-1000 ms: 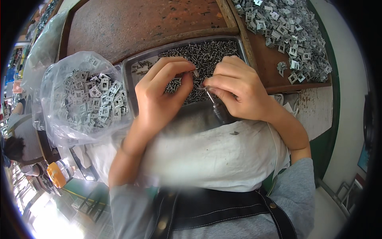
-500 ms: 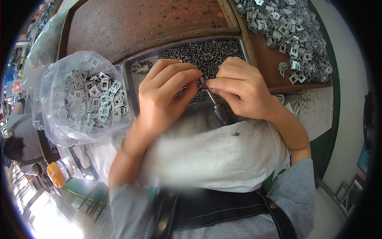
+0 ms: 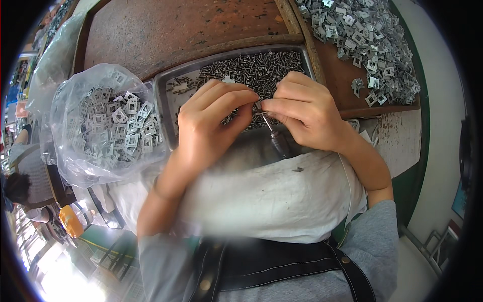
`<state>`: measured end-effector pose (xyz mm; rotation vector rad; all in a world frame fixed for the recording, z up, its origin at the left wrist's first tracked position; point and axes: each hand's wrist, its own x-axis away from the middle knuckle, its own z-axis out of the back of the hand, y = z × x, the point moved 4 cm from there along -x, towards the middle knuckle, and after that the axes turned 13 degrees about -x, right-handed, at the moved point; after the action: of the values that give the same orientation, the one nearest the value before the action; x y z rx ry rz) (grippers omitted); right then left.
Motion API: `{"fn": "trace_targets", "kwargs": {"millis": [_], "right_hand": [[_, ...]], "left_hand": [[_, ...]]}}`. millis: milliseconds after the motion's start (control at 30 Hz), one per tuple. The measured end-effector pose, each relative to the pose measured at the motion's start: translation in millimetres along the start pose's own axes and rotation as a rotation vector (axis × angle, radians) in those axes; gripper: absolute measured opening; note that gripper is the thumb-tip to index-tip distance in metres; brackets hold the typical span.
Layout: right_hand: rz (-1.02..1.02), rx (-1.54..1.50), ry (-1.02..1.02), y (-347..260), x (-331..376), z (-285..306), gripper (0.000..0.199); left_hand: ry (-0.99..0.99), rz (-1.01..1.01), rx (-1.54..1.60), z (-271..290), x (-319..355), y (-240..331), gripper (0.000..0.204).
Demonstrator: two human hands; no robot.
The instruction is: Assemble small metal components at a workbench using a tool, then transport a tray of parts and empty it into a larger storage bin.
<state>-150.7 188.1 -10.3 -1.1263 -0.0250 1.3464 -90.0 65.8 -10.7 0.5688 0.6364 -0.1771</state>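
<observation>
My hands meet over the near edge of a metal tray (image 3: 166,108) filled with small screws (image 3: 261,68). My right hand (image 3: 307,113) is closed in a pinch on a small metal piece (image 3: 258,104), mostly covered by the fingers. My left hand (image 3: 214,121) is pinched at the other side of that piece; whatever its fingertips hold is too small to make out. Just below the fingertips, a thin-shafted tool like a screwdriver (image 3: 279,144) points up toward the piece, its dark handle resting by the white cloth (image 3: 261,201) over my lap.
A clear plastic bag (image 3: 65,146) of square metal frames (image 3: 132,105) stands left of the tray. More metal frames (image 3: 372,65) are heaped on the brown wooden table (image 3: 186,30) at far right. Wooden strips (image 3: 221,44) border the tray. Another person (image 3: 17,186) is at far left.
My left hand has shifted slightly down and to the right, its fingertips now closer to the right hand's. A pale metal piece now shows in the tray beyond it. My right hand is nearly still.
</observation>
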Motion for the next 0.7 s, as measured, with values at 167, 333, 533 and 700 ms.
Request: {"fn": "trace_targets", "kwargs": {"millis": [167, 333, 533, 700], "right_hand": [[0.002, 0.007, -0.026, 0, 0, 0, 0.011], [-0.074, -0.076, -0.023, 4, -2, 3, 0.014], [-0.266, -0.377, 0.102, 3, -4, 2, 0.017], [-0.238, -0.377, 0.161, 3, -2, 3, 0.019]], "left_hand": [[-0.055, 0.061, 0.079, 0, 0, -5, 0.019], [-0.355, 0.497, 0.452, -8, 2, -13, 0.017], [-0.404, 0.748, 1.016, -12, 8, -20, 0.024], [-0.412, 0.788, 1.228, -19, 11, -18, 0.027]]}}
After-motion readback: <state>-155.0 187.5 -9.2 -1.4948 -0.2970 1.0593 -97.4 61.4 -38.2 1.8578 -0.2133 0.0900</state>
